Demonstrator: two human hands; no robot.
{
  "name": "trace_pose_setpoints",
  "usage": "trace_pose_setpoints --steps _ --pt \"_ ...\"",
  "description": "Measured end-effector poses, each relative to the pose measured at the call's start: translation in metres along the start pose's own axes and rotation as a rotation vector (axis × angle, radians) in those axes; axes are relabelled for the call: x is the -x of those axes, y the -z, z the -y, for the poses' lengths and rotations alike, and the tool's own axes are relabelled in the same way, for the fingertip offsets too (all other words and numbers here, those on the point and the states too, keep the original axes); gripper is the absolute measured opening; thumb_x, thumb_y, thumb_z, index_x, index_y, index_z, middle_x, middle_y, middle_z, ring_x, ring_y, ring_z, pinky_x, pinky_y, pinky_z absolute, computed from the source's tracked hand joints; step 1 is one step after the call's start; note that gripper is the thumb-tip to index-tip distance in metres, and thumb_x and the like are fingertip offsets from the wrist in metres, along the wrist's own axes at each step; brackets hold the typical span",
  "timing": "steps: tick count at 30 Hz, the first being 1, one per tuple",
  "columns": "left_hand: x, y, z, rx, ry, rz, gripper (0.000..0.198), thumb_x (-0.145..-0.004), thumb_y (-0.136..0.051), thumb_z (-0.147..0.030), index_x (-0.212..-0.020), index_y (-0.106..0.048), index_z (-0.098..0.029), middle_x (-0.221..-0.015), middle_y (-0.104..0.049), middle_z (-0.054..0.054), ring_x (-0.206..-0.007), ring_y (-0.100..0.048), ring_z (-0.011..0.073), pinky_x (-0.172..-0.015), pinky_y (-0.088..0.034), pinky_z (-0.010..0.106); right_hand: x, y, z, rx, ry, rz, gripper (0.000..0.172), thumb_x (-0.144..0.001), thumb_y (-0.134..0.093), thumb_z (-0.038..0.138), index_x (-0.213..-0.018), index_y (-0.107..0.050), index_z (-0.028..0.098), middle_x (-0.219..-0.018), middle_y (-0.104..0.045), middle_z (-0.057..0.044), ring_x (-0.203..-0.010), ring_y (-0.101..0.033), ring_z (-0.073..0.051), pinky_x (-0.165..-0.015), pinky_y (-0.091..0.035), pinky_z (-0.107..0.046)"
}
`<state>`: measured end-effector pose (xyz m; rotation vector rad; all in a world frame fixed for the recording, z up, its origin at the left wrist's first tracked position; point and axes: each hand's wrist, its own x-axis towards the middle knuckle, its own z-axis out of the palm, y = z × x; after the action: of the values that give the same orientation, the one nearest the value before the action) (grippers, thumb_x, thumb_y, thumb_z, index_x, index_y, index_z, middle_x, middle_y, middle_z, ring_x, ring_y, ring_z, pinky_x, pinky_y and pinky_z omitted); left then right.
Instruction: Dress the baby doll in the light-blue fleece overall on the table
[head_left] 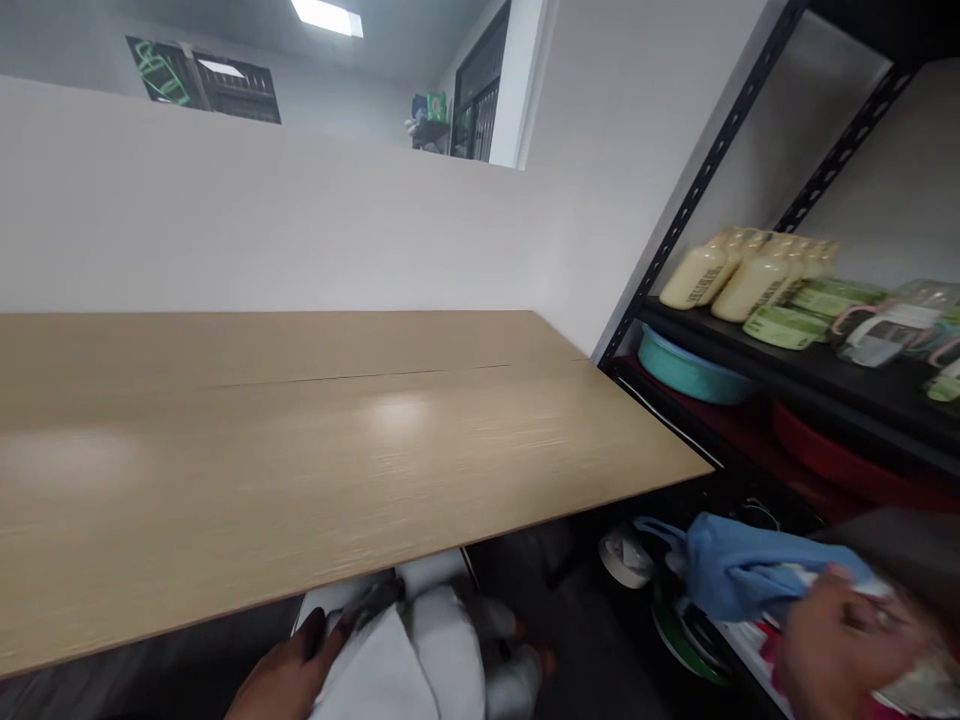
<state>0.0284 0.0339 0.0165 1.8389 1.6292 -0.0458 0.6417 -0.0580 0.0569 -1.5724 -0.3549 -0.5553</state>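
Note:
Below the table's front edge, my left hand [289, 668] is partly in view, its fingers bent against a white, flat-sided thing [382, 672] that looks like paper or cloth. Whether it grips this or the dark, shiny thing [371, 602] beside it is unclear. My right hand [844, 640] is at the lower right, over the low shelf, smeared by motion with its fingers curled. Just left of it lies a bunched blue cloth [739, 570]. Whether the hand touches the cloth or holds anything is hidden by the blur.
A wooden table [315, 470] spans the view before a white half wall [285, 220]. On the black rack [862, 385] stand cream bottles [697, 275], green packs [787, 325] and a teal basin [686, 365]. Below are a red basin [832, 450] and a roll of tape [626, 560].

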Motion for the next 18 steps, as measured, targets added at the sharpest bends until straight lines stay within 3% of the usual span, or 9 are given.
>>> trace_pose_setpoints --steps 2,4,6,7,8,11,12,15,18 --pt "-0.001 0.000 -0.005 -0.057 -0.032 0.004 0.073 -0.079 -0.057 -0.034 -0.149 -0.066 -0.016 -0.159 -0.055 0.019 -0.139 -0.061 0.0456 -0.114 -0.049 0.050 0.043 -0.010 0.009 -0.004 0.052 0.178 0.050 -0.079 -0.077 0.061 -0.102 -0.047 0.030 -0.068 -0.045 0.004 -0.055 -0.044 -0.022 -0.061 -0.040 -0.045" --pt "-0.001 0.001 -0.008 -0.108 -0.057 0.010 0.073 -0.079 -0.055 -0.031 -0.150 -0.065 -0.016 -0.160 -0.053 0.020 -0.139 -0.062 0.0459 -0.113 -0.050 0.051 0.099 -0.023 0.020 0.040 0.162 0.427 0.048 -0.081 -0.074 0.062 -0.099 -0.048 0.026 -0.073 -0.055 0.000 -0.062 -0.055 -0.023 -0.063 -0.044 -0.041" --pt "-0.001 0.000 -0.008 -0.165 -0.086 0.025 0.075 -0.078 -0.053 -0.029 -0.151 -0.063 -0.014 -0.162 -0.051 0.023 -0.138 -0.062 0.0472 -0.111 -0.050 0.052 0.160 -0.036 0.033 0.026 0.231 0.847 0.034 -0.093 -0.060 0.057 -0.092 -0.050 0.025 -0.072 -0.057 -0.001 -0.063 -0.058 -0.024 -0.064 -0.047 -0.038" --pt "-0.001 -0.001 -0.006 -0.180 -0.086 0.031 0.076 -0.078 -0.053 -0.028 -0.152 -0.062 -0.013 -0.162 -0.050 0.024 -0.138 -0.062 0.0475 -0.111 -0.050 0.052 0.190 -0.043 0.041 -0.013 0.277 1.184 0.027 -0.101 -0.048 0.050 -0.094 -0.053 0.024 -0.077 -0.060 -0.004 -0.069 -0.062 -0.025 -0.068 -0.050 -0.039" --pt "-0.001 -0.002 -0.003 -0.183 -0.078 0.028 0.078 -0.077 -0.054 -0.029 -0.152 -0.062 -0.013 -0.162 -0.049 0.023 -0.139 -0.061 0.0475 -0.112 -0.050 0.052 0.219 -0.050 0.049 -0.059 0.315 1.388 0.023 -0.101 -0.046 0.042 -0.093 -0.057 0.024 -0.083 -0.066 -0.006 -0.078 -0.067 -0.026 -0.074 -0.052 -0.038" --pt "-0.001 -0.008 0.007 -0.072 -0.011 -0.014 0.074 -0.078 -0.054 -0.035 -0.149 -0.066 -0.017 -0.160 -0.055 0.017 -0.141 -0.061 0.0433 -0.115 -0.049 0.050 0.286 -0.070 0.074 -0.186 0.406 1.834 0.004 -0.086 -0.064 0.025 -0.088 -0.068 0.025 -0.087 -0.073 0.000 -0.084 -0.070 -0.019 -0.076 -0.052 -0.026" --pt "-0.001 -0.010 0.011 -0.007 0.027 -0.034 0.071 -0.081 -0.052 -0.038 -0.147 -0.068 -0.018 -0.156 -0.059 0.016 -0.140 -0.062 0.0416 -0.116 -0.049 0.049 0.303 -0.076 0.081 -0.209 0.417 1.973 0.017 -0.085 -0.062 0.019 -0.097 -0.071 0.025 -0.094 -0.074 0.000 -0.088 -0.070 -0.018 -0.077 -0.051 -0.024" --pt "0.002 -0.013 0.018 0.155 0.129 -0.094 0.065 -0.089 -0.046 -0.045 -0.141 -0.070 -0.014 -0.149 -0.066 0.017 -0.138 -0.064 0.0406 -0.116 -0.050 0.051 0.339 -0.095 0.100 -0.204 0.358 2.171 0.020 -0.094 -0.050 0.018 -0.096 -0.070 0.022 -0.091 -0.070 0.002 -0.090 -0.067 -0.016 -0.077 -0.050 -0.022" --pt "0.007 -0.011 0.020 0.210 0.174 -0.079 0.074 -0.093 -0.042 -0.052 -0.146 -0.064 -0.007 -0.151 -0.062 0.021 -0.140 -0.061 0.0416 -0.118 -0.048 0.053 0.372 -0.116 0.116 -0.182 0.305 2.189 0.034 -0.100 -0.039 0.017 -0.072 -0.059 0.019 -0.073 -0.059 0.003 -0.083 -0.065 -0.016 -0.079 -0.053 -0.026"
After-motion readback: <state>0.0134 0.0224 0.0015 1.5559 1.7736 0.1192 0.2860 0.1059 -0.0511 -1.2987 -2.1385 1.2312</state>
